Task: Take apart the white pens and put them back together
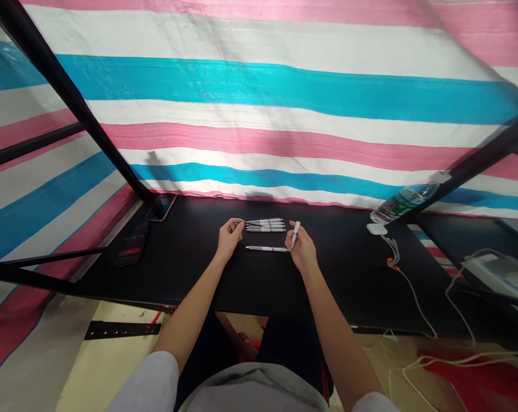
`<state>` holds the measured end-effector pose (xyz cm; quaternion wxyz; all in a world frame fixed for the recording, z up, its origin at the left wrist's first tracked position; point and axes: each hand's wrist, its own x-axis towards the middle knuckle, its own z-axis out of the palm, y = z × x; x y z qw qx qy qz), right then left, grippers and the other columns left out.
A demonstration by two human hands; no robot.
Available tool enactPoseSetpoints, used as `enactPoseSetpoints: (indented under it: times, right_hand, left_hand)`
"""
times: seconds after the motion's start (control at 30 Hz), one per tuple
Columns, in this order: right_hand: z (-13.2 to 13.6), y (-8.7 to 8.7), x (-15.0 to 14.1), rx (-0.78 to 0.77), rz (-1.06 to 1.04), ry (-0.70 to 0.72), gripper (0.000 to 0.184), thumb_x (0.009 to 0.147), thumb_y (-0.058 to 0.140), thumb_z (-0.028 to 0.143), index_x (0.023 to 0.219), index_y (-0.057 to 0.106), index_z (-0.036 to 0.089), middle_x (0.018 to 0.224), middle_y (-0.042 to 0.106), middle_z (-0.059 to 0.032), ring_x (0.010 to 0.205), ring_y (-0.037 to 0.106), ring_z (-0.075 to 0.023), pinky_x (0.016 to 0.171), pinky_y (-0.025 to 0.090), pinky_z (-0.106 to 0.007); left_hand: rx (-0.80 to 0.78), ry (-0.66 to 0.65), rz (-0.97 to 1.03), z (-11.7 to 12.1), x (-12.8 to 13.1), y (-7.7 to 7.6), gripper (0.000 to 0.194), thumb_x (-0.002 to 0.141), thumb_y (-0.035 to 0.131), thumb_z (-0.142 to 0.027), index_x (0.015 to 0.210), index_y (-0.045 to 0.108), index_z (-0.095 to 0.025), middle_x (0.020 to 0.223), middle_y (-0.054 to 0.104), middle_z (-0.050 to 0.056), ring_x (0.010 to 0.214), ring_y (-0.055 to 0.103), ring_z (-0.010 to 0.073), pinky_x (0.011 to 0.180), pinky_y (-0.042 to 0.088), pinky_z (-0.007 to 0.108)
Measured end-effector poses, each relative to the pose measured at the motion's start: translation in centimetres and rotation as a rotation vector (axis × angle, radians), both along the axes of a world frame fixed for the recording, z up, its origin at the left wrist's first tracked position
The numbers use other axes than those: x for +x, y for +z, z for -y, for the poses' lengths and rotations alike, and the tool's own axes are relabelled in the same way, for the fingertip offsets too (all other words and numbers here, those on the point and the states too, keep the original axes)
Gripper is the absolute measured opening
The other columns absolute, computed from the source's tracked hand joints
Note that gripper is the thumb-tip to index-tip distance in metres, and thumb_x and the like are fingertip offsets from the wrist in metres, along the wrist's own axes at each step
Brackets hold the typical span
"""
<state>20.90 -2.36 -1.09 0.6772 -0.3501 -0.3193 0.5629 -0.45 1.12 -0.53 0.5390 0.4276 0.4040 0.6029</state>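
A row of white pens (265, 229) lies on a black table (190, 274) in front of you. Your hands are apart, one at each end of the row. At its left end, your left hand (230, 233) has its fingertips drawn together, seemingly on a thin dark piece (250, 222) too small to make out. Just beyond the row's right end, your right hand (303, 249) is closed around a white pen piece (296, 231), held tilted up. On your side of the row, a single pen (266, 249) lies roughly parallel to it. The pens should be light, stiff and smooth, apt to roll; pinch them mid-barrel. The dark piece may bend, so grip it gently.
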Motion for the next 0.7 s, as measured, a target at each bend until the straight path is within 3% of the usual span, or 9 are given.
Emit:
enactPoseSetpoints:
  times: [0.27,0.47,0.6,0.7]
  right_hand:
    - [-0.18,-0.65,0.2,-0.011,0.021,-0.01,0.029,0.07,0.076,0.032,0.089,0.056,0.024,0.066,0.058,0.0051,0.057,0.054,-0.0107,0.049,0.044,-0.023]
    - [-0.22,-0.95,0.27,0.031,0.036,-0.021,0.027,0.071,0.076,0.03,0.09,0.057,0.025,0.068,0.061,0.0049,0.061,0.057,-0.0115,0.06,0.05,-0.027]
    - [-0.01,-0.61,0.15,0.108,0.112,-0.08,0.025,0.07,0.078,0.029,0.087,0.061,0.025,0.086,0.07,0.0003,0.088,0.065,-0.0158,0.085,0.049,-0.033]
    - [0.3,-0.21,0.01,0.147,0.237,-0.081,0.021,0.072,0.077,0.031,0.082,0.061,0.024,0.103,0.071,-0.0039,0.111,0.06,-0.0218,0.099,0.043,-0.04]
  left_hand:
    - [-0.001,0.003,-0.002,-0.02,-0.01,-0.04,0.033,0.07,0.074,-0.043,0.082,0.062,-0.015,0.054,0.028,-0.009,0.041,0.024,0.0028,0.041,0.019,0.02]
    - [-0.004,0.001,-0.012,-0.01,-0.05,-0.06,0.033,0.07,0.074,-0.043,0.082,0.062,-0.015,0.054,0.028,-0.009,0.042,0.024,0.0028,0.041,0.018,0.02]
    - [-0.01,0.005,-0.019,-0.03,-0.07,-0.11,0.032,0.071,0.073,-0.042,0.082,0.062,-0.015,0.054,0.029,-0.009,0.042,0.025,0.0031,0.042,0.019,0.02]
    - [-0.01,0.003,-0.015,-0.06,-0.06,-0.16,0.032,0.071,0.074,-0.042,0.082,0.062,-0.015,0.054,0.028,-0.009,0.042,0.024,0.003,0.042,0.018,0.02]
